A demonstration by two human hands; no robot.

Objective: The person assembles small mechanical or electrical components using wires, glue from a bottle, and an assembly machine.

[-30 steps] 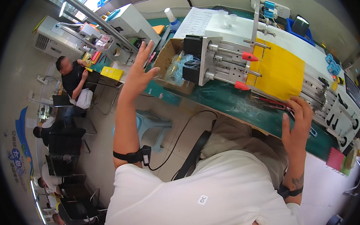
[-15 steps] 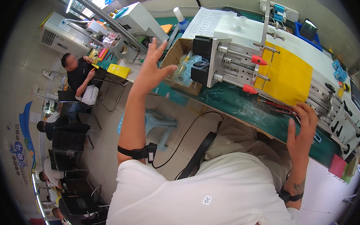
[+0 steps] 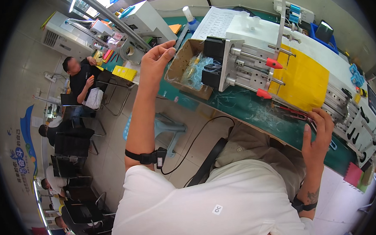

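My left hand (image 3: 156, 63) is raised beside the left wall of an open cardboard box (image 3: 174, 67). Its thumb and fingers are drawn together, and whatever they hold, if anything, is too small to tell. Tangled pale-blue thread scraps (image 3: 198, 72) fill part of the box. At the front edge of a yellow sheet (image 3: 303, 81) is my right hand (image 3: 318, 130), thumb and fingers apart, its fingertips near the sheet's lower corner. The sheet lies on a metal machine (image 3: 253, 65) with rods, two black motors and red-tipped ends. Beside my right hand lies a red-handled tool (image 3: 296, 114).
The green work table (image 3: 247, 108) carries loose thread scraps. Behind the box stand a blue-based bottle (image 3: 189, 18) and a printed paper (image 3: 213, 22). A blue tray (image 3: 323, 36) sits at the back right. A light-blue stool (image 3: 167, 129) stands below; a person (image 3: 82, 80) sits at the far left.
My left hand has gone from spread fingers to thumb and fingers drawn together, staying beside the box. The right hand has hardly moved.
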